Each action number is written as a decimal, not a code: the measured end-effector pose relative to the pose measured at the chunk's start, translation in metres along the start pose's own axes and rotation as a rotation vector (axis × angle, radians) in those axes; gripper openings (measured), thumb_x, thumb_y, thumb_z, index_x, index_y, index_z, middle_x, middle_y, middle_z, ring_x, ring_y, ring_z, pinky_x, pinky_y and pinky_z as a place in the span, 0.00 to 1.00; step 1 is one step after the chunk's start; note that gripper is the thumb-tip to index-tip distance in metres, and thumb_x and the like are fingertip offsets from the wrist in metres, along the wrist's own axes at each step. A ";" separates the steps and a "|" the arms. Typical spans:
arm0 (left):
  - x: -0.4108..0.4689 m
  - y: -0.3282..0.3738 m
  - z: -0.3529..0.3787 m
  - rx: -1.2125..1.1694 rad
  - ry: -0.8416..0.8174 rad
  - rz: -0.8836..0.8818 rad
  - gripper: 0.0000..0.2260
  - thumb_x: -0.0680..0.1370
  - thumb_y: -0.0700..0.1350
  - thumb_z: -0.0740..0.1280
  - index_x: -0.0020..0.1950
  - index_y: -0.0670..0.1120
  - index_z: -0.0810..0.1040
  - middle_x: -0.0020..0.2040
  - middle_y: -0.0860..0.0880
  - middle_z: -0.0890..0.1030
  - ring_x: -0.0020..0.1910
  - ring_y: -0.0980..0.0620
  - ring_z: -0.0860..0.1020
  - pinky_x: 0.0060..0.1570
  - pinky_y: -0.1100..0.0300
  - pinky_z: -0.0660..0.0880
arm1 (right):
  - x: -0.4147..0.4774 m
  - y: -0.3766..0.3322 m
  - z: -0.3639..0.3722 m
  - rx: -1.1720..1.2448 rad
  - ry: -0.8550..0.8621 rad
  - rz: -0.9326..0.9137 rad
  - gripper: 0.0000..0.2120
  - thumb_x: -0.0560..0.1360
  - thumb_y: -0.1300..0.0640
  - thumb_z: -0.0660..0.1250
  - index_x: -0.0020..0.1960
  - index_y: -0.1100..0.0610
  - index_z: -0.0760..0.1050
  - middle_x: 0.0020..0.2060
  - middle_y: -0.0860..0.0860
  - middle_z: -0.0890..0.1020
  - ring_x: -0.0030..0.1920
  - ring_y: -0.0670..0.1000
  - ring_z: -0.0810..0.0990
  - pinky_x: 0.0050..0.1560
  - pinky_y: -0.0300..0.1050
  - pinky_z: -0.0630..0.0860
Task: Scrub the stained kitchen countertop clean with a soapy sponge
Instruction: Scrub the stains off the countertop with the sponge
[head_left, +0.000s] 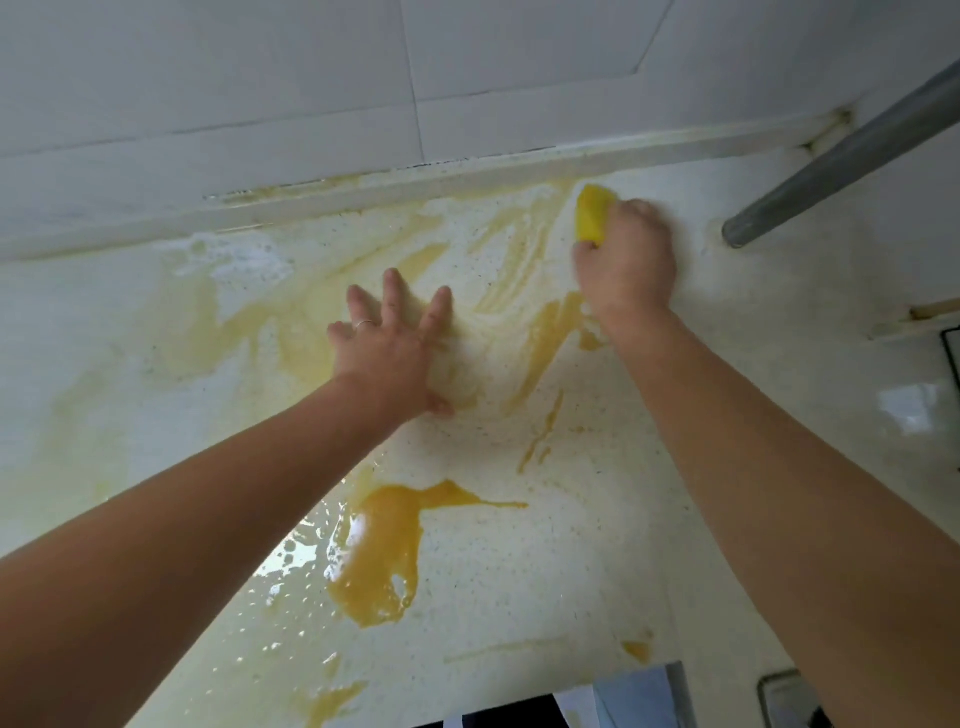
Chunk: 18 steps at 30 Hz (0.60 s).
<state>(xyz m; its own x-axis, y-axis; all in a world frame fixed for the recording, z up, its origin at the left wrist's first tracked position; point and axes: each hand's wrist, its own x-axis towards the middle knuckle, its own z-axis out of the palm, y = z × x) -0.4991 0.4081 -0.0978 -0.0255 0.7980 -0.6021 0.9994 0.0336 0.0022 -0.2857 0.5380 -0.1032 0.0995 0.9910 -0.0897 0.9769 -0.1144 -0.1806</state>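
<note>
The person is scrubbing w/ the yellow sponge (592, 215), far on the right side of the surface (519, 587), close to the back wall (260, 78) & left of a grey pipe (831, 166). The right hand (623, 265) is holding it; its grip is curled tight round the sponge, pressing it down. The left hand (389, 348) is lying flat in the middle, grip spread wide, fingers straight, holding nothing, prob. just leaning for balance.

The job looks abt halfway, maybe less. White foam (234, 260) is sitting far left & thin soapy smears are covering most of the far part, so soap is going on. But yellow streaks (545, 338) are showing thru the soap btw. the two hands. A big thick orange puddle (379, 545) is lying near, in the middle, not wiped yet. Small orange spots (638, 650) are sitting by the near edge too. Nothing looks rinsed or dry yet.
</note>
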 end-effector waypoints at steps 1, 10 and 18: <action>0.003 -0.004 0.001 -0.022 -0.003 0.005 0.61 0.67 0.71 0.74 0.81 0.61 0.30 0.81 0.40 0.31 0.79 0.24 0.41 0.71 0.27 0.63 | 0.008 0.015 -0.005 0.005 0.048 0.011 0.17 0.75 0.56 0.63 0.62 0.61 0.74 0.61 0.59 0.75 0.61 0.62 0.74 0.58 0.52 0.73; 0.002 -0.030 0.026 0.020 0.089 0.082 0.52 0.67 0.84 0.50 0.78 0.62 0.24 0.79 0.46 0.23 0.79 0.33 0.30 0.70 0.20 0.50 | 0.017 0.000 0.037 0.175 0.068 0.013 0.25 0.78 0.65 0.58 0.76 0.59 0.66 0.79 0.58 0.58 0.78 0.57 0.58 0.75 0.43 0.57; 0.004 -0.029 0.054 0.028 0.314 0.083 0.40 0.78 0.76 0.42 0.83 0.56 0.33 0.83 0.43 0.32 0.81 0.34 0.34 0.71 0.21 0.46 | -0.047 0.006 0.029 0.360 -0.095 -0.497 0.30 0.73 0.68 0.60 0.75 0.58 0.68 0.74 0.53 0.70 0.74 0.51 0.66 0.73 0.32 0.56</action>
<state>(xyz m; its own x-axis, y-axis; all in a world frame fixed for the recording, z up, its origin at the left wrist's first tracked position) -0.5268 0.3782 -0.1430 0.0553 0.9441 -0.3249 0.9985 -0.0527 0.0169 -0.2903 0.4889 -0.1283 -0.3841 0.9233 0.0062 0.7752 0.3261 -0.5410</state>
